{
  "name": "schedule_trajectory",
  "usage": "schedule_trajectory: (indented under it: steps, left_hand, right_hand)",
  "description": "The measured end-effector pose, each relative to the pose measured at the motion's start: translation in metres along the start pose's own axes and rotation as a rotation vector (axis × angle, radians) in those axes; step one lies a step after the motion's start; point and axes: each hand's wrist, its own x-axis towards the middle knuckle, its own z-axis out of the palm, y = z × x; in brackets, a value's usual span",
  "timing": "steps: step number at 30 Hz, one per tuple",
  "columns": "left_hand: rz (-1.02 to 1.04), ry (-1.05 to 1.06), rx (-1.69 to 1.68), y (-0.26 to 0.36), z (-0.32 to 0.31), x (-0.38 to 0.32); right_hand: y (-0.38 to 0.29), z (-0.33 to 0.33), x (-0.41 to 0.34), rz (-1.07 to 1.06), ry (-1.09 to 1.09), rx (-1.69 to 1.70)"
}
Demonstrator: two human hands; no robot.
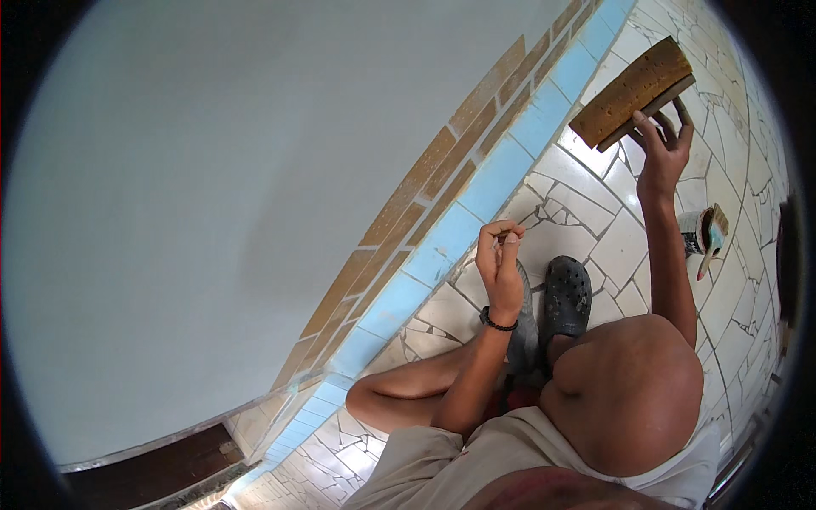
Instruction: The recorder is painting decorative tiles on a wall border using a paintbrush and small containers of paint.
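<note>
My right hand [666, 150] grips a sponge float [631, 92] by its back, thumb along the near edge and fingers behind. Its thick brown sponge face, pitted with small holes, is turned toward the wall, and the float is held above the floor, apart from the wall. My left hand [500, 264] is curled, thumb against the fingers, just in front of the light blue tile skirting [491, 185]; nothing shows in it. Above the skirting, the pale wall [255, 159] carries rows of brown brick shapes [408, 185] separated by light lines, some speckled with pale spots.
A small paint can [690, 231] stands on the broken-tile floor [612, 248] to my right, with a paintbrush [714, 239] across its rim. My feet in dark clogs [567, 293] are near the skirting. A dark brown opening or panel [159, 468] lies at lower left.
</note>
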Motion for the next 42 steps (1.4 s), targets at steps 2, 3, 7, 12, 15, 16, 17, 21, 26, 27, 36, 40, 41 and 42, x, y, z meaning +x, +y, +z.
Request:
schedule_trajectory:
  steps: [2, 3, 7, 12, 15, 16, 17, 21, 26, 27, 36, 40, 41, 42]
  left_hand:
    - [0.009, 0.01, 0.014, 0.001, -0.008, -0.005]
    - [0.014, 0.022, 0.008, 0.001, -0.012, -0.007]
    - [0.03, 0.045, 0.003, 0.0, -0.026, -0.02]
    - [0.009, 0.054, 0.05, 0.01, -0.034, -0.034]
    - [0.013, 0.04, 0.033, 0.009, -0.033, -0.032]
    - [-0.018, 0.038, 0.029, 0.007, -0.032, -0.03]
    - [-0.021, 0.041, 0.018, 0.005, -0.03, -0.026]
    - [-0.038, -0.015, 0.043, 0.003, -0.011, 0.001]
    - [-0.063, -0.052, -0.021, 0.006, 0.018, 0.038]
    - [-0.074, -0.049, -0.048, 0.008, 0.023, 0.044]
    - [-0.099, 0.106, -0.172, 0.008, 0.044, 0.083]
    - [-0.075, 0.139, -0.206, 0.0, 0.041, 0.093]
    - [-0.077, 0.14, -0.204, -0.001, 0.04, 0.093]
    - [-0.085, 0.15, -0.211, 0.0, 0.04, 0.094]
  right_hand:
    - [-0.004, -0.001, -0.009, -0.109, -0.051, -0.103]
    - [-0.007, 0.0, -0.013, -0.215, -0.09, -0.204]
    - [-0.001, 0.008, -0.019, -0.634, -0.115, -0.344]
    - [0.006, 0.023, -0.007, -1.094, -0.312, -0.544]
    - [0.02, 0.033, 0.005, -1.27, -0.409, -0.65]
    - [0.027, 0.038, 0.007, -1.284, -0.435, -0.64]
    - [0.032, 0.041, 0.01, -1.302, -0.453, -0.655]
    - [0.052, 0.058, 0.014, -1.311, -0.477, -0.651]
    - [0.064, 0.077, 0.018, -1.31, -0.482, -0.613]
    - [0.065, 0.079, 0.019, -1.305, -0.485, -0.611]
    - [0.076, 0.089, 0.032, -1.289, -0.496, -0.558]
    - [0.083, 0.094, 0.031, -1.293, -0.511, -0.532]
    - [0.085, 0.095, 0.031, -1.292, -0.517, -0.531]
    - [0.086, 0.096, 0.03, -1.289, -0.518, -0.531]
